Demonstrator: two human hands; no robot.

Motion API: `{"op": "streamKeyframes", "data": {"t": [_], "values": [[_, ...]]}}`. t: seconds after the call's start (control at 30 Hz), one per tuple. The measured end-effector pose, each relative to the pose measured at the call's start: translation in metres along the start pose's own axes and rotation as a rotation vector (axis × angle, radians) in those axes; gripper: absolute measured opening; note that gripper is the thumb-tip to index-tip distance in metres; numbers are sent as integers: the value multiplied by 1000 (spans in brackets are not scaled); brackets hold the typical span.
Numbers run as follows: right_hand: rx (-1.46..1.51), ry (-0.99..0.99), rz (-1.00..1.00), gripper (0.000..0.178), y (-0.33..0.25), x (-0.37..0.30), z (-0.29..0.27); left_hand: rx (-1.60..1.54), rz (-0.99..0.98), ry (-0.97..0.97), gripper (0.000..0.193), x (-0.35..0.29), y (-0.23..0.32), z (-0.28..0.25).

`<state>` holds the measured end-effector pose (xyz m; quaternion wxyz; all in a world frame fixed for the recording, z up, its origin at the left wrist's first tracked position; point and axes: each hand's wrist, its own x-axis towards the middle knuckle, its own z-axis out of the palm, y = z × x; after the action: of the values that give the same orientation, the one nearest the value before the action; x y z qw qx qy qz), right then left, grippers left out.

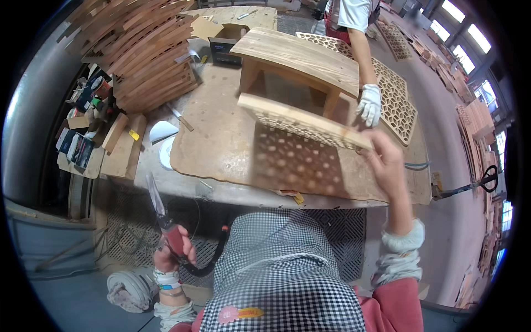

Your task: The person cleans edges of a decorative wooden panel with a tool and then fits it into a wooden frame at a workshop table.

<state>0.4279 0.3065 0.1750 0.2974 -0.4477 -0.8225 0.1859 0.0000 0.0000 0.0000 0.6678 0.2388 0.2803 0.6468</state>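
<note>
My left hand, low at the left in front of the table, is closed around the red grip of an air blow gun. Its long grey nozzle points up and away, and a black hose trails from it. My right hand grips a wooden lattice panel at its right end. Tilted up over the table, the panel turns its thick pale edge toward the top, and light through its holes dots the shadow below. Behind it stands a bench-like wooden stand with a grained top.
A co-worker's white-gloved hand is by the stand's right end. Honeycomb lattice panels lie at the right. Stacked wood strips rise at the far left, near an open dark box. Scissors hang off the table's right side.
</note>
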Motion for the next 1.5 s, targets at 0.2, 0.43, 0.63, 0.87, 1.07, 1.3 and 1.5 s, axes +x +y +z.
{"op": "streamKeyframes", "data": {"t": [0.2,0.43,0.63,0.87,1.07,1.3,1.5], "values": [[49,-95,-25,18,-9,8,-36,193,30,65,49,9,-35,42],[-390,142,-295,28,-47,2,-3,249,-255,99,63,37,-58,100],[-612,125,-377,46,-62,-8,22,927,60,-31,71,59,-65,137],[-643,184,-379,47,-71,-11,36,1280,177,174,73,82,-54,169],[-642,173,-420,48,-72,-15,40,1402,137,210,67,100,-46,186],[-607,162,-424,50,-73,-19,40,1629,278,241,58,124,-51,186],[-515,160,-311,54,-61,-12,30,1419,97,192,57,115,-48,182]]}}
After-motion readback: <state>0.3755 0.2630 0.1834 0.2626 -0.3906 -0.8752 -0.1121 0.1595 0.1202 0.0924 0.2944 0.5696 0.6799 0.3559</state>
